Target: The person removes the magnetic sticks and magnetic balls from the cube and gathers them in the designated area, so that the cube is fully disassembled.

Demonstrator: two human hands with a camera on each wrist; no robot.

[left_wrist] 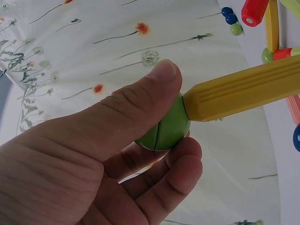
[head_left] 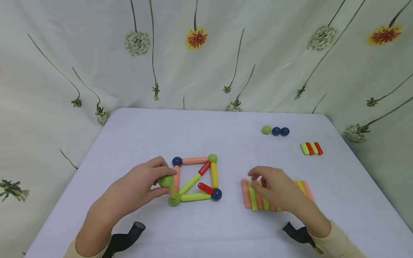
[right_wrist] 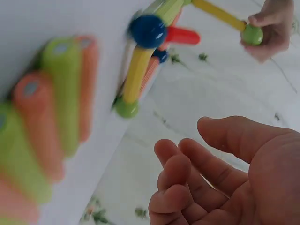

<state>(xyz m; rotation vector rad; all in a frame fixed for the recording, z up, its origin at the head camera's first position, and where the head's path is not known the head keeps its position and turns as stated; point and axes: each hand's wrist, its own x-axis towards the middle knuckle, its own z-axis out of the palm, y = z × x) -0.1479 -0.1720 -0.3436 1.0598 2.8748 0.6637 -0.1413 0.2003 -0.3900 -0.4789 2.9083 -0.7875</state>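
My left hand (head_left: pixel 142 181) pinches a green ball (left_wrist: pixel 174 127) between thumb and fingers. From that ball a yellow stick (left_wrist: pixel 243 91) runs down to the green ball (head_left: pixel 174 201) at the near left corner of a square frame of magnetic sticks and balls. A dark blue ball (head_left: pixel 216 194) marks the near right corner, with a short red stick (head_left: pixel 205 188) standing up from it. Short red and lime sticks (head_left: pixel 189 183) form a diagonal. My right hand (head_left: pixel 277 186) hovers over a row of salmon, lime and yellow sticks (head_left: pixel 246 193), fingers loosely bent, holding nothing.
At the back right of the white table (head_left: pixel 161 132) lie a green ball (head_left: pixel 266 129) and two dark blue balls (head_left: pixel 280 131). Short lime and red sticks (head_left: pixel 311 148) sit side by side near the right edge. A flowered cloth (head_left: pixel 206 71) hangs behind the table.
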